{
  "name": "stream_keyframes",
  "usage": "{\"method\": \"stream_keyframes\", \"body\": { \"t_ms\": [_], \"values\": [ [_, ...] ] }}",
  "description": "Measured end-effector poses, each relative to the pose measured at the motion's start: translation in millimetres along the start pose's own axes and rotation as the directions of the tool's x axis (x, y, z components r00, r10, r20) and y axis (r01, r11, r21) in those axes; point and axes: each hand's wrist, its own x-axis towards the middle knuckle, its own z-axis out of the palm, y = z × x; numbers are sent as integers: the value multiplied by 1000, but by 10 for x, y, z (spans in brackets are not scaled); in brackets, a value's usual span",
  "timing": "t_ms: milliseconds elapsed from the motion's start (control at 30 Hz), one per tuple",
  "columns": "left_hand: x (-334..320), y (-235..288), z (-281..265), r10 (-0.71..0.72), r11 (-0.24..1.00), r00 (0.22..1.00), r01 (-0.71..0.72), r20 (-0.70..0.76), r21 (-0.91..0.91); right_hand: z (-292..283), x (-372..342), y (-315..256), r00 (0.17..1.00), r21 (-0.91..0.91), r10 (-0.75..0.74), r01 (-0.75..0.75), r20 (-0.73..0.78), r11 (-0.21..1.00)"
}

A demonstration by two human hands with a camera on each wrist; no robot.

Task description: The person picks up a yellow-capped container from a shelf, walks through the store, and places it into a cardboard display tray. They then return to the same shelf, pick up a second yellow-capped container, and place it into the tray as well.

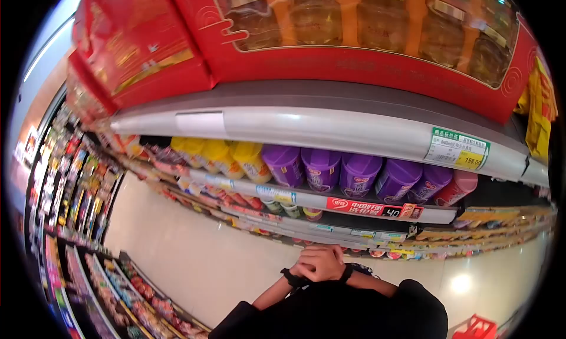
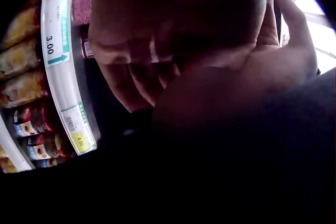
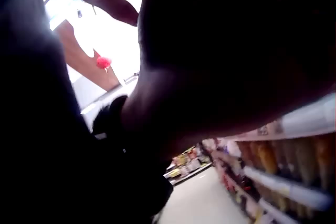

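In the head view my two hands are clasped together in front of my dark top. The right hand (image 1: 323, 263) lies over the left hand (image 1: 302, 269), its fingers folded around it. Most of the left hand's fingers are hidden beneath. Dark bands (image 1: 346, 273) circle both wrists. Close up in the left wrist view, curled fingers (image 2: 144, 85) show in shadow. The right wrist view is mostly filled by a dark forearm and hand. No shop goods show between the hands, and the shelves stand beyond them.
A store shelf (image 1: 330, 127) runs across in front, with a red gift box (image 1: 295, 68) of jars on top. Below stand purple canisters (image 1: 359, 174) and yellow ones (image 1: 253, 162). More shelving (image 1: 65, 191) lines the left across a pale floor (image 1: 177, 239). A red basket (image 1: 477, 327) shows at lower right.
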Motion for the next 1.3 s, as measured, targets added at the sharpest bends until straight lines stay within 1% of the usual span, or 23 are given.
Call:
{"method": "stream_keyframes", "body": {
  "t_ms": [67, 167, 233, 300, 333, 367, 433, 500, 633, 667, 700, 733, 767, 800, 833, 900, 933, 1000, 1100, 1167, 1200, 1233, 1300],
  "values": [
    [239, 64, -136, -67, 984, 993, 49, 101, 172, 149, 55, 240, 974, 21, 137, -135, -183, 991],
    [446, 252, -334, -135, 920, 967, 42, 215, 389, 181, 377, 156, 916, 23, 146, -148, -373, 989],
    [460, 374, -466, -155, 872, 954, 10, 257, 490, 166, 480, 96, 919, -54, 192, -224, -344, 973],
    [436, 546, -623, -152, 828, 946, -36, 285, 560, 197, 635, -3, 778, -37, 407, -481, -478, 876],
    [391, 652, -697, -113, 817, 953, -73, 282, 573, 214, 714, -12, 688, -17, 359, -474, -630, 880],
    [355, 743, -746, -69, 804, 956, -115, 284, 583, 240, 649, 176, 652, -112, 304, -515, -695, 850],
    [232, 951, -841, 40, 789, 960, -200, 276, 581, 180, 632, 273, 556, -279, 235, -685, -798, 673],
    [41, 1137, -877, 237, 810, 942, -327, 238, 487, 217, 545, 437, 540, -314, 221, -724, -812, 614],
    [34, 1093, -1054, 335, 836, 913, -401, 231, 375, 329, 609, 439, 537, -331, 241, -754, -809, 568],
    [33, 1089, -1069, 343, 832, 907, -414, 243, 369, 375, 618, 484, 516, -280, 288, -763, -807, 582],
    [-4, 1094, -1077, 348, 831, 904, -420, 249, 365, 422, 640, 527, 499, -272, 272, -765, -823, 584],
    [-28, 1094, -1075, 281, 879, 930, -349, 238, 326, 452, 666, 583, 486, -264, 258, -765, -835, 587],
    [-20, 1059, -1077, 286, 894, 929, -347, 235, 283, 477, 714, 618, 474, -256, 244, -762, -846, 594],
    [1, 1020, -1076, 291, 907, 929, -344, 229, 243, 502, 763, 658, 425, -208, 291, -802, -857, 560],
    [21, 997, -1091, 296, 916, 928, -343, 227, 207, 497, 798, 631, 432, -217, 287, -800, -855, 559],
    [31, 1007, -1122, 256, 942, 942, -294, 219, 163, 442, 843, 529, 438, -240, 261, -799, -860, 552],
    [28, 1017, -1102, 255, 949, 944, -285, 208, 134, 446, 920, 399, 394, -220, 204, -795, -896, 565],
    [40, 993, -1048, 225, 973, 962, -230, 156, 15, 494, 780, 276, 439, -304, 108, -759, -892, 575],
    [13, 933, -1034, 51, 987, 994, -65, 95, 144, 644, 449, 38, 500, -392, 36, -719, -865, 574],
    [36, 869, -947, -126, 992, 978, 120, 168, 42, 790, 141, -150, 473, -363, 68, -753, -879, 549],
    [69, 764, -904, -136, 986, 970, 114, 202, 118, 869, -45, -204, 444, -331, 94, -776, -891, 537],
    [72, 821, -851, -201, 979, 912, 183, 356, 84, 906, -235, -262, 428, -304, 121, -788, -896, 536],
    [103, 677, -579, -332, 921, 872, 217, 359, 324, 944, -650, -420, 410, -249, 225, -820, -884, 515]
  ]
}}
